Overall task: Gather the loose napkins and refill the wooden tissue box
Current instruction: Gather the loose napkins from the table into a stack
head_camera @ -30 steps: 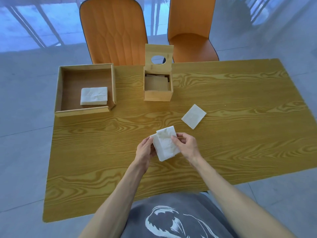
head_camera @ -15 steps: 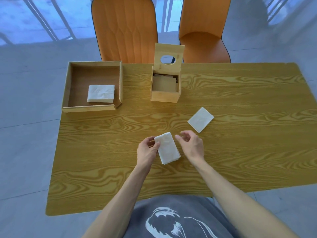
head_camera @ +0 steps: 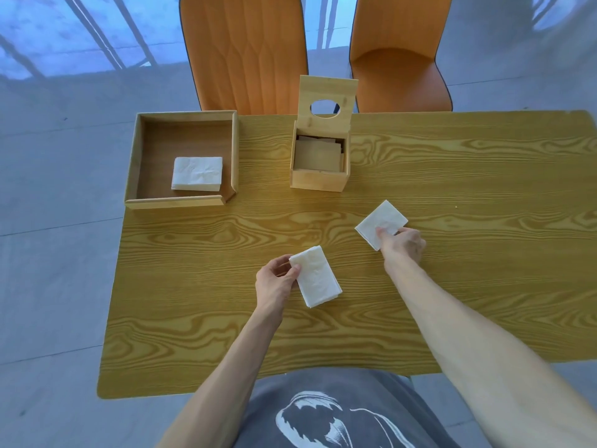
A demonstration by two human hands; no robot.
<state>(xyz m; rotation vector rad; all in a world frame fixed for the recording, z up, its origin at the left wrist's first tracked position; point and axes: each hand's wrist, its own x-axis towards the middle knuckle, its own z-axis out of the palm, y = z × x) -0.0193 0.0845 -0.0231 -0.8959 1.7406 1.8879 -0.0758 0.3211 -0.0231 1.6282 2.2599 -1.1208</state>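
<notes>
Wood-grain table [head_camera: 484, 302], gathering underway: left hand [head_camera: 274, 286] pinches a napkin stack [head_camera: 316, 276] mid-table; right hand [head_camera: 402, 244] fingers close on a loose napkin [head_camera: 384, 221] rightward. Next, stack it, then fill the open tissue box [head_camera: 319, 163].

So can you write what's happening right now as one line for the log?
left hand: holds white folded napkin stack | right hand: fingertips on loose white napkin | wooden tissue box: lid open

likely a dining area: a wood-grain table [head_camera: 420, 176], two orange chairs [head_camera: 245, 53] and a tiled floor [head_camera: 48, 253].
</notes>
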